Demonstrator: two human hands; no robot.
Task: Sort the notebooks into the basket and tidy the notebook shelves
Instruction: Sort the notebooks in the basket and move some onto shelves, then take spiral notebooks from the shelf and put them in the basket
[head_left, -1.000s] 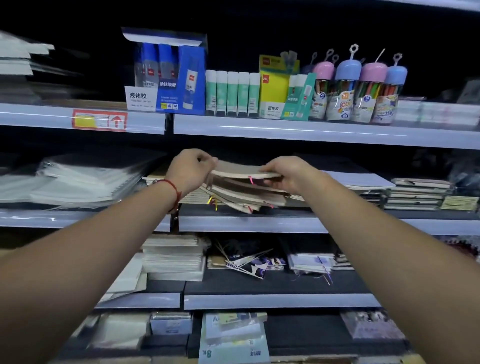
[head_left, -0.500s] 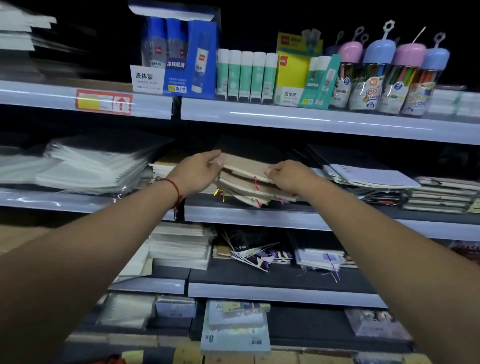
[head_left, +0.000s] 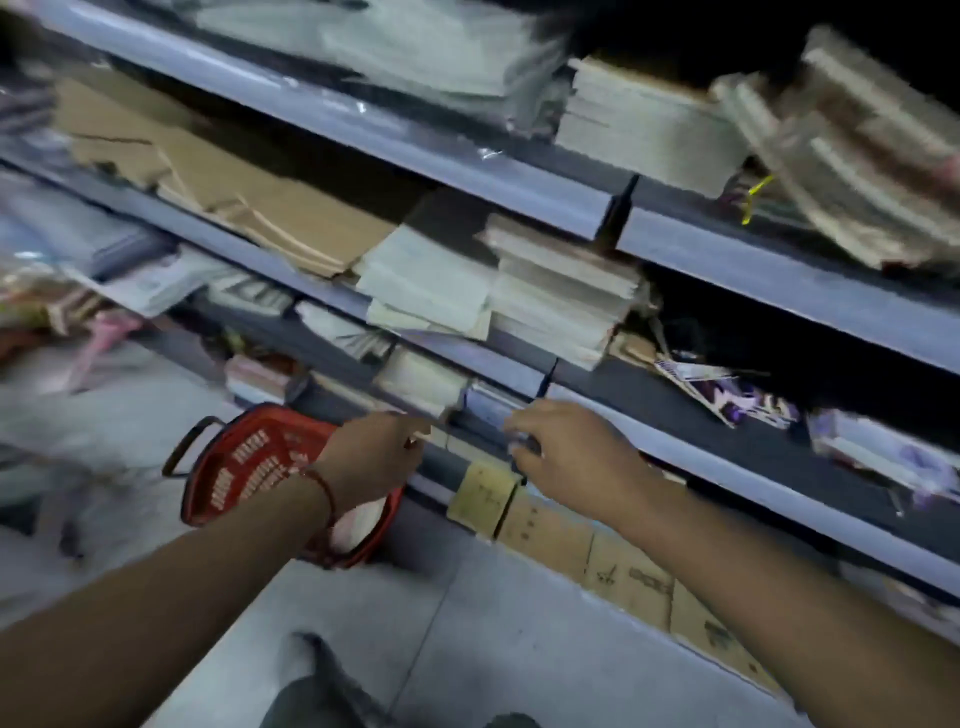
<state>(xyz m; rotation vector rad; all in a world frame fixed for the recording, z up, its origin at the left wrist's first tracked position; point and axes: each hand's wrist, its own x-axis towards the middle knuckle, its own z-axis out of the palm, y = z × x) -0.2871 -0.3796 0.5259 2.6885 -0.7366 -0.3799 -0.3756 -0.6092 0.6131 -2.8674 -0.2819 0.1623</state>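
Observation:
The view is tilted and blurred. A red basket (head_left: 228, 467) with a black handle stands on the floor in front of the lowest shelf, something pale inside it. My left hand (head_left: 374, 457), a red string on its wrist, hovers over the basket's right side with its fingers pinched at a thin pale edge. My right hand (head_left: 571, 447) is just to its right, fingers curled at the lower shelf's front edge. Blur hides what either hand holds. A messy pile of kraft notebooks (head_left: 852, 156) with a yellow ribbon lies on the shelf at the upper right.
Stacks of pale notebooks (head_left: 561, 296) and flat brown card (head_left: 249, 197) fill the middle shelf. Scattered purple-printed booklets (head_left: 727, 395) lie on the shelf to the right. Cardboard boxes (head_left: 561, 530) line the floor under the shelves. My shoe (head_left: 322, 691) is on the grey floor.
My view has swung down and to the left. Both hands have left the kraft notebook pile on the upper shelf and dropped to the lowest shelf beside the red basket.

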